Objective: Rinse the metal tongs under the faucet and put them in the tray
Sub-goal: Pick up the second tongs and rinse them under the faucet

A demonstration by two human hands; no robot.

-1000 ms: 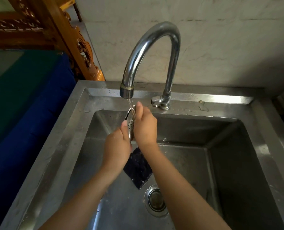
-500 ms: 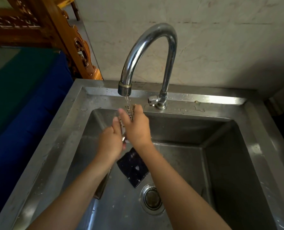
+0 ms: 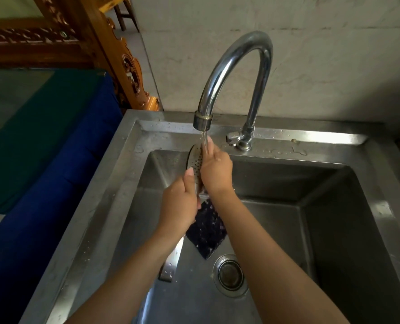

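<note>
The metal tongs [image 3: 196,161] have a perforated oval head that points up under the chrome gooseneck faucet [image 3: 237,73], and a thin stream of water runs onto it. My left hand [image 3: 180,206] grips the tongs lower down; their flat handle end [image 3: 169,263] sticks out below my wrist. My right hand [image 3: 216,170] presses against the perforated head from the right, fingers in the water. No tray is in view.
A steel sink [image 3: 334,230] fills the view, with a round drain [image 3: 229,274] near the bottom middle. A dark scrub pad [image 3: 207,232] lies on the sink floor under my hands. Blue-green cloth [image 3: 42,148] covers the surface at left; carved wood stands behind.
The tongs' perforated head shows more to the left of my right hand. My right hand's fingers have closed along the head. Both hands stay under the stream.
</note>
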